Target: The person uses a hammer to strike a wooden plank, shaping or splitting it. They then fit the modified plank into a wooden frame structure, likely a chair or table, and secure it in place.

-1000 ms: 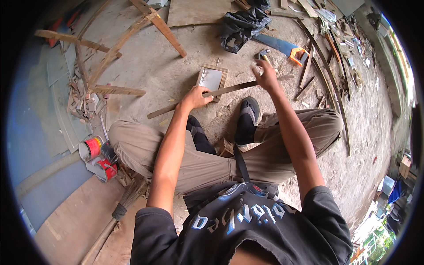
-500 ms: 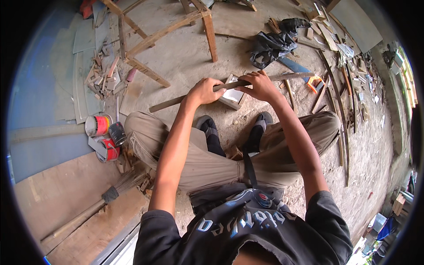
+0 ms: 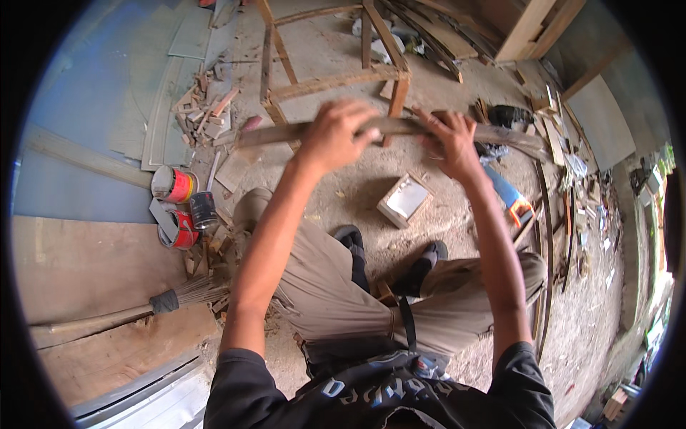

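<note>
A long, narrow wooden strip runs crosswise in front of me, held up off the floor. My left hand grips it left of its middle, the fingers over the top and slightly smeared by motion. My right hand clasps the same strip right of its middle, fingers lying over it and partly blurred. Below and between the hands, a small wooden box with a white inside rests on the floor beyond my feet.
A wooden frame with legs stands ahead. Right of the box lies a handsaw with an orange handle. Paint cans, a stick broom and wood offcuts are at left. Long strips lie at right.
Both hands have raised the wooden strip and moved it forward, away from above the box. The box now shows fully. My view has tilted farther ahead.
</note>
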Demonstrator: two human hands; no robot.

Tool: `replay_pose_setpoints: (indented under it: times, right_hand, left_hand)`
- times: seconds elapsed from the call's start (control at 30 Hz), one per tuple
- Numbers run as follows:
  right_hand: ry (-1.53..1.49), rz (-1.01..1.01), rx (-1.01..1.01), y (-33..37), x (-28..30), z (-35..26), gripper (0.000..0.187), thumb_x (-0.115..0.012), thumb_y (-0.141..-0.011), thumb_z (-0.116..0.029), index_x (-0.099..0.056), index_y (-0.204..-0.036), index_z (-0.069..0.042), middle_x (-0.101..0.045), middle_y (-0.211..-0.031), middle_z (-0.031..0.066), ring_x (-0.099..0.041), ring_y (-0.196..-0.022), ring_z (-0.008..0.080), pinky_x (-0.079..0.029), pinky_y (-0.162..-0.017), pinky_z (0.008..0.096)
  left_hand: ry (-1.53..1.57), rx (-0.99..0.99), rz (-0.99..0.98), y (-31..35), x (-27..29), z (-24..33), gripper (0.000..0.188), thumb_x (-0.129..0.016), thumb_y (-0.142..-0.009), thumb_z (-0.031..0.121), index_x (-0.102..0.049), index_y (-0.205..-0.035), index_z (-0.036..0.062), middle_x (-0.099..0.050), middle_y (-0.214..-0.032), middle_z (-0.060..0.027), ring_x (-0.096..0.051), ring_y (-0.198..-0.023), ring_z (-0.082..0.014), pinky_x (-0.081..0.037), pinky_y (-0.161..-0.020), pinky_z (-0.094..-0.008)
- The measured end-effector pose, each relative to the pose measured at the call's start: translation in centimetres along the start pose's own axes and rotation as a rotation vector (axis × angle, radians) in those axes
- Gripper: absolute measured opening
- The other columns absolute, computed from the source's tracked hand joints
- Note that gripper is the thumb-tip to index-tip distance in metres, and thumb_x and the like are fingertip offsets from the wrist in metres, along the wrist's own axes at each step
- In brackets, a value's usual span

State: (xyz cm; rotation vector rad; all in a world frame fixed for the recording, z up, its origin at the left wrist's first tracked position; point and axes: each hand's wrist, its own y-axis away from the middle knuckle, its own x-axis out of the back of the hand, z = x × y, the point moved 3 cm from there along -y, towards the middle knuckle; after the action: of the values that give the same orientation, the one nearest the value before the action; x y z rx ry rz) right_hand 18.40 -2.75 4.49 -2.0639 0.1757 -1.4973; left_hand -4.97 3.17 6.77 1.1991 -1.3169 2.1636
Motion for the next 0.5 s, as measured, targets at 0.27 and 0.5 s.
replay_pose_setpoints:
  times: [0.27,0.5]
  right_hand:
    - [0.054,0.093,0.042,-15.7,-0.8,10.7,0.041,-0.065,-0.09,-0.032,-0.061,-0.131,-0.029,-0.06,-0.112,0.0074,-0.052,-0.111,0.0253,-0.029,-0.098,0.0445]
    - [0.069,-0.101,-0.086,-22.7,-7.0,18.0,0.041,-0.065,-0.091,-0.036,-0.06,-0.132,-0.029,-0.06,-0.111,0.0066,-0.051,-0.113,0.0245,-0.027,-0.1,0.0455]
  left_hand:
    - [0.281,0.796,0.868,-0.4,7.2,-19.8,0.032,-0.064,-0.09,0.018,-0.06,-0.115,-0.0009,-0.066,-0.11,-0.0167,-0.062,-0.105,-0.026,-0.047,-0.092,-0.0375]
    - [0.067,0.964,0.307,0.1,1.9,-24.2,0.064,-0.066,-0.083,0.016,-0.041,-0.139,0.0005,-0.052,-0.136,-0.0207,-0.052,-0.124,-0.0298,-0.041,-0.103,-0.0388]
